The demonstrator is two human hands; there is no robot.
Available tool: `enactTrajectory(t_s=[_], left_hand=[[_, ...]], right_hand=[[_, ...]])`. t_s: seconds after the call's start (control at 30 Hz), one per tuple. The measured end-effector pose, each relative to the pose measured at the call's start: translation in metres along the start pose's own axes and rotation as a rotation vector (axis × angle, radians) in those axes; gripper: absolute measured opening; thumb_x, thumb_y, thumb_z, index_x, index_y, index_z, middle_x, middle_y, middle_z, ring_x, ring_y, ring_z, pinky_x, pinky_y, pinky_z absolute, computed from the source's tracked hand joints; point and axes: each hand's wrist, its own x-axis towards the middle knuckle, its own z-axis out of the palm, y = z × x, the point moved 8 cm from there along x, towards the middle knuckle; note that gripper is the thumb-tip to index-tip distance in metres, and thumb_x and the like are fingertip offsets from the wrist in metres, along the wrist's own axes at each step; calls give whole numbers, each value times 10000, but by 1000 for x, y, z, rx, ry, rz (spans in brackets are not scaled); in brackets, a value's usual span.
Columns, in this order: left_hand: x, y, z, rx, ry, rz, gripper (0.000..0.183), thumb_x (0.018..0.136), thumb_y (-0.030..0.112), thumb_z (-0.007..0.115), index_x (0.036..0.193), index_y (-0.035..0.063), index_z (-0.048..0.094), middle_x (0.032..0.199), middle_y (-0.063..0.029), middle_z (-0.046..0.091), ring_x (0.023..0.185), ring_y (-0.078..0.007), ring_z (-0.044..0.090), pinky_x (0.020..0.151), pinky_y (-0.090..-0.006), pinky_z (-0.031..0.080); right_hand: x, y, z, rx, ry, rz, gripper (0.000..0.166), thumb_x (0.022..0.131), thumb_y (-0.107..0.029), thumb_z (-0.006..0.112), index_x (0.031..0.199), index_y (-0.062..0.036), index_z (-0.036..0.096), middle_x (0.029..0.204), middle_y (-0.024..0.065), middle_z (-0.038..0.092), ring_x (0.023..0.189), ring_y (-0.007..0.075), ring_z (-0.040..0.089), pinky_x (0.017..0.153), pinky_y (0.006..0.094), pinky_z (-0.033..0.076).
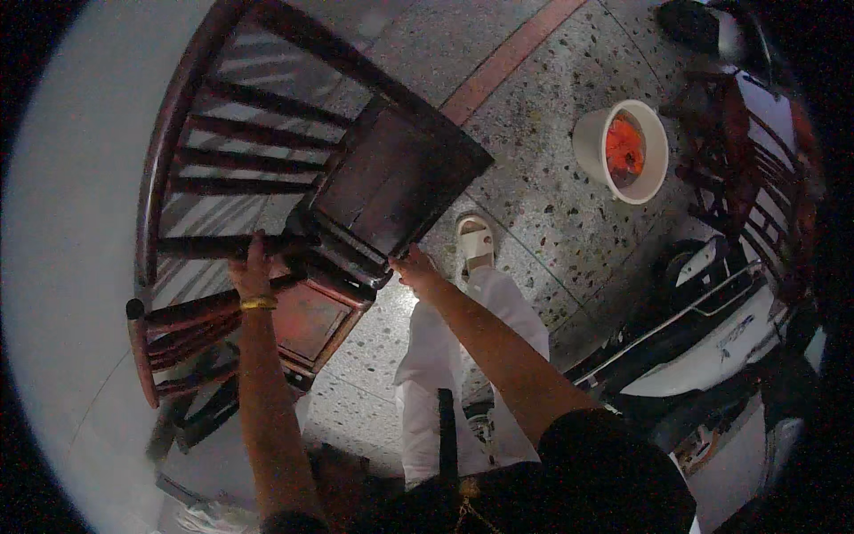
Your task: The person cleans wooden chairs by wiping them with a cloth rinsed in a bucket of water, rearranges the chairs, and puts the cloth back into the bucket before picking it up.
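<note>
A dark wooden chair (393, 173) with a slatted back stands before me, close to the pale wall. My left hand (253, 270) is closed around the near post of its backrest, a yellow bracelet on the wrist. At the near corner of the seat, my right hand (415, 270) grips the edge; its fingertips are partly hidden. Right beside this chair, on the near left, is a second, redder wooden chair (310, 320). My left forearm covers part of that chair's back and seat.
A cream bucket (588, 143) holding an orange-red cloth (624, 150) stands on the speckled terrazzo floor (527, 173). To the right are a white motor scooter (694, 360) and slatted wooden furniture (767, 160). The pale wall (73, 220) borders the left side.
</note>
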Motion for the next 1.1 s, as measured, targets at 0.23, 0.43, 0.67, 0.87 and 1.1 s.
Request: enactTrajectory(t_s=[0.23, 0.43, 0.67, 0.87, 1.1], left_hand=[[-18, 11, 37, 215, 206, -67, 487, 833, 294, 575, 1236, 55, 438, 1106, -143, 536, 878, -201, 559, 660, -325, 472], [-21, 25, 18, 158, 277, 10, 582, 818, 368, 581, 1249, 22, 399, 994, -184, 561, 757, -239, 571, 625, -337, 473], [-9, 14, 21, 1200, 210, -164, 747, 754, 528, 591, 1196, -48, 412, 1102, -266, 495, 897, -332, 566, 686, -365, 493], [-15, 53, 137, -403, 317, -163, 781, 751, 504, 606, 1291, 22, 310, 1104, -236, 492, 925, -329, 558, 614, -376, 500], [38, 133, 160, -235, 420, 18, 665, 803, 333, 567, 1301, -3, 282, 1184, -198, 446, 1040, -304, 479, 778, -370, 413]], right_hand=[[-7, 6, -60, -145, -56, -52, 589, 810, -173, 625, 1306, -105, 314, 1125, 78, 530, 897, 158, 553, 749, 291, 450], [-44, -26, -107, -795, 136, -177, 561, 809, -206, 628, 1247, 3, 348, 1144, 112, 512, 985, 197, 519, 799, 327, 436], [-86, 0, -229, -625, 298, -152, 568, 811, -312, 602, 1226, -5, 364, 1204, 157, 478, 1081, 270, 481, 898, 347, 391], [-108, 25, -438, -511, 524, -45, 704, 815, -325, 590, 1328, 20, 254, 1271, 226, 405, 1150, 310, 439, 888, 363, 412], [-59, -64, -538, -745, 610, -146, 644, 819, -312, 586, 1320, -17, 308, 1308, 185, 386, 1139, 278, 454, 880, 354, 417]])
